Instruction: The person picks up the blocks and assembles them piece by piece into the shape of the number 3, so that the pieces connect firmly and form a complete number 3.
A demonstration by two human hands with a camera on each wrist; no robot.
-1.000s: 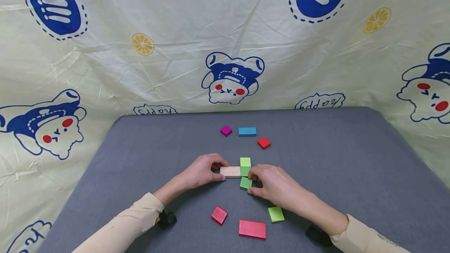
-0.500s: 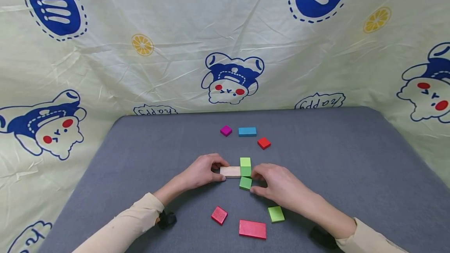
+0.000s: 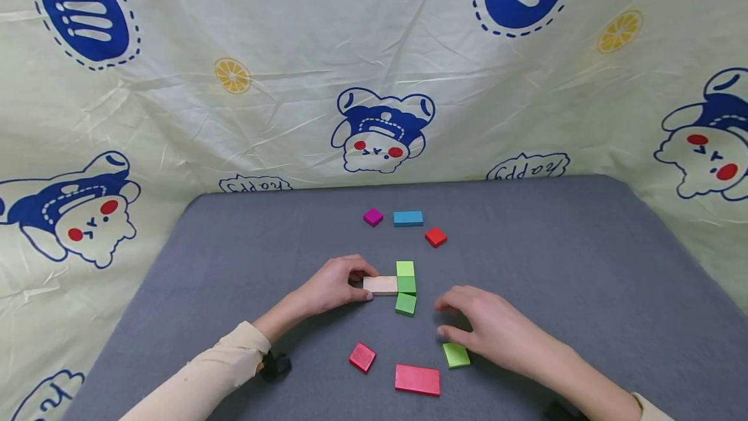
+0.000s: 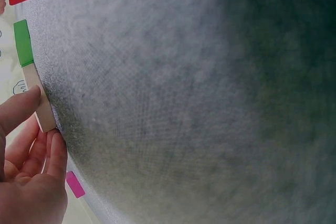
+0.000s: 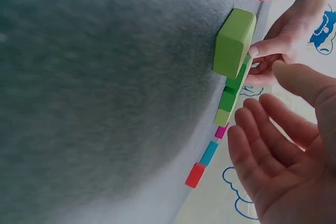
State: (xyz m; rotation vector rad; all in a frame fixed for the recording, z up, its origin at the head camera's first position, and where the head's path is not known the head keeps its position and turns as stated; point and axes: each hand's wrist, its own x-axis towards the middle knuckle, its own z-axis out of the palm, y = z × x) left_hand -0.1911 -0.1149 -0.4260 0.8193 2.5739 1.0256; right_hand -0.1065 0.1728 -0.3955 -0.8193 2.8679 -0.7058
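Observation:
My left hand [image 3: 333,286] grips a plain wooden block [image 3: 381,286] at its left end, thumb at the near side and fingers at the far side. Against the wooden block's right end lies a green block [image 3: 406,285]. A light green block [image 3: 405,269] sits directly behind that one. In front of it a second green block [image 3: 406,304] lies slightly turned. My right hand [image 3: 491,323] holds nothing; in the right wrist view its fingers [image 5: 257,145] are loosely spread. Just below its thumb in the head view is another light green block [image 3: 456,355].
Nearer the front lie a tilted red-pink block [image 3: 362,357] and a longer red-pink block [image 3: 417,380]. Farther back are a magenta block [image 3: 373,217], a blue block [image 3: 408,218] and a red block [image 3: 436,237]. A patterned cloth [image 3: 292,122] hangs behind the grey table [image 3: 234,239].
My right hand has drawn away from the green blocks, toward the right and front, its thumb and fingers parting. My left hand keeps its grip on the wooden block.

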